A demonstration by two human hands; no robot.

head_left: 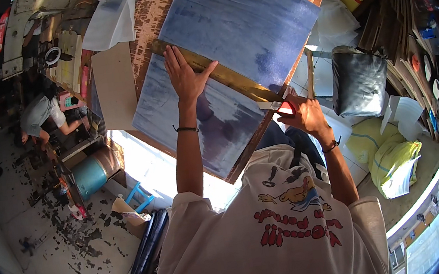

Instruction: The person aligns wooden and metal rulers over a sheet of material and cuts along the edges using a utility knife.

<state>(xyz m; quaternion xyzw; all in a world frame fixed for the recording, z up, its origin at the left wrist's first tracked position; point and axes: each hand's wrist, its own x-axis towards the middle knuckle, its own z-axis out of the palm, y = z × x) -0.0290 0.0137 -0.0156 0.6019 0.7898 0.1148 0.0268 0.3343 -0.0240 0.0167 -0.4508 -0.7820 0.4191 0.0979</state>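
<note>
A glossy blue-grey sheet (238, 25) lies across a worn brown work table (142, 23). Over it runs a long golden-brown straightedge (235, 83), slanting from upper left to lower right. My left hand (186, 78) rests flat on the straightedge, its fingers stretched and the thumb spread wide. At the straightedge's lower right end, my right hand (304, 113) is closed around a red-handled cutter knife (285, 108). The knife's pale blade side points left along the edge of the straightedge. Whether the blade touches the sheet I cannot tell.
A brown board (116, 89) and a white sheet (111, 16) lie left of the blue sheet. On the right are a black wrapped block (359, 81), stacked thin boards (404, 32) and a yellow bag (394, 156). Another person (44, 114) crouches at far left, near a teal drum (92, 172).
</note>
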